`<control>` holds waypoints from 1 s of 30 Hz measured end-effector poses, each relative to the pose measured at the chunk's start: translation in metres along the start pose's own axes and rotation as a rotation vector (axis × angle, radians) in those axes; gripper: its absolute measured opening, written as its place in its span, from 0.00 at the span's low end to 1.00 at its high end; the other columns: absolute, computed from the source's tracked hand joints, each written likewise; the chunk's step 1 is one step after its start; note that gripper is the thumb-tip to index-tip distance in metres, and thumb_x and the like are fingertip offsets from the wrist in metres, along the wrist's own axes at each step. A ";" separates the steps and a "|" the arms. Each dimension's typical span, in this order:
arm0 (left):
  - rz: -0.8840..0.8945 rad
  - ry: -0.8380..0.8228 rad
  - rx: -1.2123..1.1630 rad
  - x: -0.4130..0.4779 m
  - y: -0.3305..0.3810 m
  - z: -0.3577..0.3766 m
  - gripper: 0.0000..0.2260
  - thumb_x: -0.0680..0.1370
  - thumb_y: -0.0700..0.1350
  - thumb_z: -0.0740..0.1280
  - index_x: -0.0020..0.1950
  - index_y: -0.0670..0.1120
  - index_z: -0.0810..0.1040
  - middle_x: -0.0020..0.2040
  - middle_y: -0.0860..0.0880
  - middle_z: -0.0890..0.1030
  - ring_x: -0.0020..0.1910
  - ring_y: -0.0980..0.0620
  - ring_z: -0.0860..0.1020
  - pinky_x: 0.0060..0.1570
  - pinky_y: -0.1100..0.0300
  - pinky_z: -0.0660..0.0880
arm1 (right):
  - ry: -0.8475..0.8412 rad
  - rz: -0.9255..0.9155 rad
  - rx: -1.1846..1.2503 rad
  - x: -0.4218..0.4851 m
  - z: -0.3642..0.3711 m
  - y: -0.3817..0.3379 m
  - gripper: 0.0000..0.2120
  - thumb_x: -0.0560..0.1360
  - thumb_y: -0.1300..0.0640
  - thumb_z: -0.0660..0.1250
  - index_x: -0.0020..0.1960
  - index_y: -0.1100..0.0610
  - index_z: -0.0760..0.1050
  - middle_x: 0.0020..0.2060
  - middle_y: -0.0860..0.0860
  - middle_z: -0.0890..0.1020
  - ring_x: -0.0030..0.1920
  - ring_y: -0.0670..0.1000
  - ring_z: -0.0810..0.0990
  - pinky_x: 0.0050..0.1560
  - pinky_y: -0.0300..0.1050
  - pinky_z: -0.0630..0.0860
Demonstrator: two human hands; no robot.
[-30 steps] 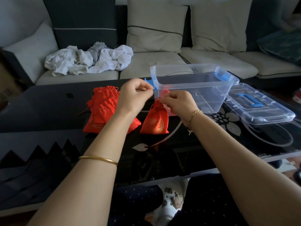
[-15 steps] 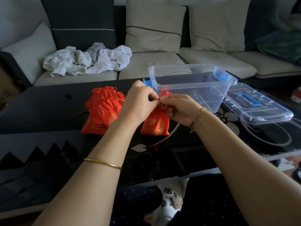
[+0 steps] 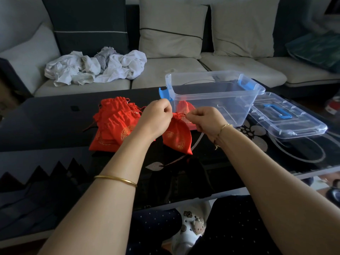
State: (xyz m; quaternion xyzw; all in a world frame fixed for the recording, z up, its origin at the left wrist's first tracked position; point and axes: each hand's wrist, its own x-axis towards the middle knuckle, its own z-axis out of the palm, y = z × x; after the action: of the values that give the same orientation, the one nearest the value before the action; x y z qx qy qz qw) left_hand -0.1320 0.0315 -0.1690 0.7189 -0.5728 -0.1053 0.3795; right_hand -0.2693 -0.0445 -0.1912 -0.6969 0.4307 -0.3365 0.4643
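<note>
A small red drawstring pouch [image 3: 177,136] with gold print stands on the black glass table [image 3: 55,118], its gathered neck between my hands. My left hand [image 3: 156,119] pinches the drawstring on the neck's left side. On the right side my right hand [image 3: 206,121] pinches the other string end. A pile of similar red pouches [image 3: 114,124] lies just left of it. Behind the hands stands a clear plastic box [image 3: 220,92] with blue latches, and another red pouch [image 3: 184,107] shows through its near wall.
The box's clear lid [image 3: 287,118] with a blue handle lies flat to the right of the box. Crumpled white cloths [image 3: 92,69] sit on the sofa [image 3: 184,65] behind the table. My knees and a patterned shoe [image 3: 191,223] are below the table's near edge.
My hands came together at the pouch's neck half a second ago and have now drawn slightly apart, each pulling a string end sideways. The pouch's neck is gathered tight.
</note>
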 end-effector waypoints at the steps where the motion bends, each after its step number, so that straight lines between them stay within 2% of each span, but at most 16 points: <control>1: -0.055 -0.023 -0.064 0.000 -0.001 0.001 0.06 0.77 0.38 0.59 0.42 0.41 0.73 0.42 0.45 0.76 0.43 0.45 0.77 0.44 0.52 0.74 | -0.026 0.016 0.011 -0.001 0.001 0.002 0.05 0.76 0.60 0.65 0.42 0.58 0.78 0.35 0.51 0.77 0.34 0.47 0.74 0.35 0.37 0.72; 2: -0.110 -0.035 -0.133 0.001 -0.003 0.000 0.06 0.77 0.38 0.59 0.41 0.43 0.72 0.41 0.46 0.77 0.43 0.45 0.78 0.46 0.49 0.76 | -0.065 0.038 0.052 -0.003 0.000 0.005 0.06 0.77 0.57 0.63 0.48 0.58 0.78 0.40 0.52 0.79 0.39 0.48 0.77 0.37 0.38 0.74; 4: -0.193 -0.036 -0.251 0.003 -0.007 -0.002 0.09 0.78 0.38 0.58 0.39 0.46 0.70 0.40 0.48 0.76 0.41 0.49 0.78 0.43 0.52 0.78 | -0.157 0.092 0.133 -0.005 -0.004 0.012 0.12 0.78 0.52 0.62 0.60 0.54 0.74 0.52 0.52 0.80 0.50 0.49 0.80 0.45 0.42 0.78; 5: -0.217 -0.038 -0.303 0.005 -0.007 -0.003 0.09 0.78 0.37 0.57 0.39 0.46 0.70 0.40 0.47 0.76 0.39 0.51 0.78 0.40 0.55 0.77 | -0.189 0.104 0.106 -0.005 -0.005 0.015 0.18 0.76 0.50 0.64 0.64 0.54 0.71 0.56 0.51 0.79 0.54 0.49 0.79 0.48 0.45 0.78; 7: -0.243 -0.049 -0.397 0.007 -0.008 -0.002 0.09 0.78 0.36 0.57 0.40 0.45 0.70 0.40 0.46 0.76 0.36 0.52 0.77 0.34 0.59 0.74 | -0.241 0.100 -0.054 -0.008 -0.001 0.023 0.28 0.72 0.49 0.69 0.68 0.54 0.66 0.59 0.49 0.77 0.56 0.49 0.78 0.51 0.45 0.77; 9: -0.261 -0.057 -0.467 0.009 -0.007 -0.001 0.09 0.79 0.36 0.56 0.40 0.44 0.70 0.39 0.46 0.76 0.35 0.52 0.76 0.32 0.61 0.73 | -0.221 0.074 -0.189 -0.009 0.005 0.028 0.27 0.70 0.51 0.73 0.66 0.55 0.68 0.56 0.49 0.78 0.55 0.48 0.78 0.53 0.43 0.75; 13: -0.291 -0.054 -0.663 0.011 0.001 -0.002 0.10 0.80 0.36 0.56 0.40 0.44 0.70 0.36 0.46 0.75 0.32 0.53 0.75 0.30 0.64 0.72 | -0.119 -0.004 -0.296 -0.007 0.008 0.031 0.20 0.70 0.53 0.72 0.59 0.57 0.73 0.48 0.49 0.76 0.50 0.49 0.76 0.53 0.42 0.72; 15: -0.298 -0.054 -0.754 0.012 0.007 -0.003 0.10 0.80 0.36 0.57 0.39 0.44 0.70 0.35 0.46 0.75 0.31 0.54 0.74 0.28 0.65 0.71 | -0.109 -0.040 -0.322 -0.007 0.007 0.032 0.12 0.71 0.53 0.72 0.51 0.58 0.75 0.43 0.51 0.77 0.47 0.54 0.78 0.52 0.49 0.76; 17: -0.308 -0.034 -0.834 0.013 0.011 -0.005 0.10 0.80 0.36 0.57 0.39 0.44 0.70 0.34 0.46 0.75 0.29 0.54 0.74 0.27 0.65 0.71 | -0.063 -0.063 -0.289 -0.009 0.004 0.027 0.08 0.71 0.56 0.71 0.42 0.58 0.74 0.38 0.55 0.77 0.42 0.60 0.79 0.44 0.56 0.79; 18: -0.309 -0.019 -0.870 0.014 0.012 -0.006 0.11 0.80 0.36 0.57 0.39 0.44 0.70 0.34 0.47 0.75 0.29 0.55 0.75 0.26 0.65 0.71 | -0.039 -0.074 -0.272 -0.011 0.000 0.021 0.08 0.71 0.56 0.71 0.41 0.59 0.74 0.38 0.58 0.78 0.38 0.60 0.80 0.39 0.54 0.80; 20: -0.304 0.017 -0.924 0.019 0.014 -0.011 0.10 0.80 0.38 0.58 0.39 0.45 0.71 0.34 0.48 0.76 0.27 0.56 0.75 0.27 0.66 0.71 | -0.012 -0.122 -0.257 -0.014 -0.010 0.007 0.08 0.71 0.55 0.71 0.43 0.59 0.76 0.40 0.58 0.81 0.32 0.53 0.79 0.30 0.44 0.79; 21: -0.304 0.039 -0.941 0.022 0.016 -0.013 0.10 0.80 0.38 0.58 0.40 0.45 0.72 0.34 0.48 0.76 0.27 0.57 0.75 0.27 0.66 0.71 | 0.002 -0.153 -0.252 -0.015 -0.016 -0.003 0.06 0.72 0.54 0.71 0.43 0.56 0.76 0.41 0.55 0.82 0.32 0.49 0.79 0.29 0.40 0.78; 23: -0.321 0.092 -0.944 0.033 0.020 -0.017 0.09 0.80 0.40 0.58 0.41 0.45 0.71 0.34 0.49 0.76 0.27 0.57 0.75 0.26 0.67 0.70 | 0.047 -0.195 -0.231 -0.013 -0.031 -0.026 0.06 0.72 0.53 0.70 0.40 0.50 0.73 0.40 0.48 0.81 0.33 0.47 0.80 0.31 0.38 0.79; 26: -0.367 0.152 -0.863 0.050 0.022 -0.016 0.08 0.80 0.40 0.59 0.41 0.46 0.70 0.35 0.49 0.75 0.30 0.55 0.73 0.28 0.65 0.70 | 0.128 -0.232 -0.155 0.010 -0.046 -0.055 0.06 0.73 0.54 0.69 0.40 0.55 0.75 0.34 0.49 0.81 0.26 0.46 0.79 0.26 0.37 0.75; 28: -0.398 0.146 -0.803 0.060 0.019 -0.010 0.07 0.79 0.39 0.59 0.41 0.46 0.70 0.35 0.49 0.75 0.30 0.55 0.74 0.29 0.65 0.70 | 0.177 -0.201 -0.191 0.046 -0.050 -0.067 0.09 0.74 0.54 0.68 0.43 0.61 0.77 0.36 0.55 0.83 0.30 0.49 0.82 0.32 0.41 0.78; 30: -0.424 0.144 -0.735 0.070 0.013 -0.004 0.07 0.79 0.40 0.59 0.42 0.46 0.72 0.37 0.49 0.75 0.31 0.55 0.74 0.29 0.64 0.70 | 0.174 -0.094 -0.334 0.085 -0.049 -0.074 0.13 0.73 0.53 0.68 0.47 0.64 0.78 0.44 0.60 0.83 0.41 0.58 0.83 0.39 0.49 0.79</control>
State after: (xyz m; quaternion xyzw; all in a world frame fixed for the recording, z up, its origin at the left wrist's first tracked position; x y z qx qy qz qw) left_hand -0.1171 -0.0307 -0.1378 0.6432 -0.3089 -0.3275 0.6193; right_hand -0.2570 -0.1247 -0.0995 -0.7517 0.4862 -0.3407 0.2872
